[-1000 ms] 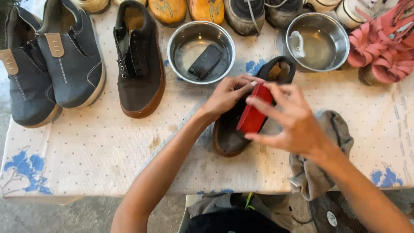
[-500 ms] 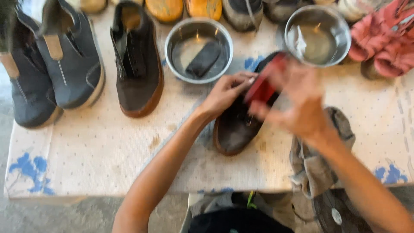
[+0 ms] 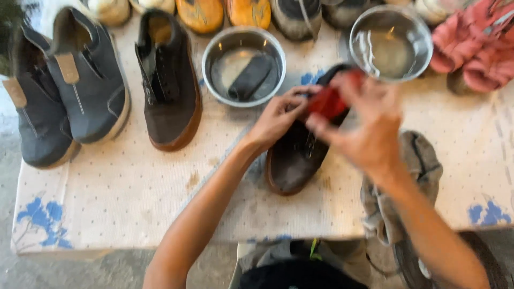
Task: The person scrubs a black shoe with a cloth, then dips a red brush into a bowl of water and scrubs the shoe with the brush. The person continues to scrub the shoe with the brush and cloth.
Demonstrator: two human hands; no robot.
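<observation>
A dark brown shoe (image 3: pixel 294 160) lies on the cloth-covered table (image 3: pixel 123 187), toe toward me. My left hand (image 3: pixel 278 118) grips its heel end. My right hand (image 3: pixel 364 128), blurred with motion, holds a red block-like brush (image 3: pixel 327 101) against the shoe's opening. The brush is partly hidden by my fingers.
A steel bowl (image 3: pixel 214 75) holding a dark block in water stands behind the shoe; a second steel bowl (image 3: pixel 423 53) with water at back right. Its matching brown shoe (image 3: pixel 168 91), two grey shoes (image 3: pixel 80 91), orange shoes (image 3: pixel 201 13), pink sandals (image 3: pixel 471 48). A grey rag (image 3: pixel 417 160) hangs off the near edge.
My right hand has carried the red brush from the shoe's middle up toward its heel opening. The view has shifted slightly; my left hand stays on the shoe.
</observation>
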